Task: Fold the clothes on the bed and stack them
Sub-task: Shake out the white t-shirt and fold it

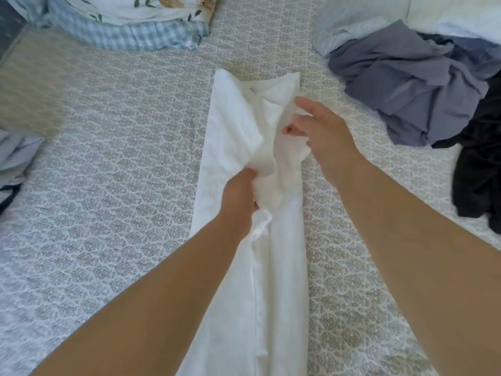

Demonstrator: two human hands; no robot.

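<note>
On the grey patterned bed [113, 158] a long white cotton garment [282, 267] lay narrow, its long axis running straight away from the person. Both hands pinched a loose fold at its far half, the left hand [240, 198] nearer, the right hand [317, 131] farther up; a heap of grey-blue and black unfolded clothes [423, 99] waited to the right

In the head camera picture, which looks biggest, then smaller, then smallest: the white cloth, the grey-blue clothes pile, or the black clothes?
1. White cloth: a long strip down the bed.
2. Grey-blue clothes pile.
3. Black clothes: partly cut off at the edge, so maybe bigger.

The white cloth lies nearest the camera, which makes it look larger.
</note>
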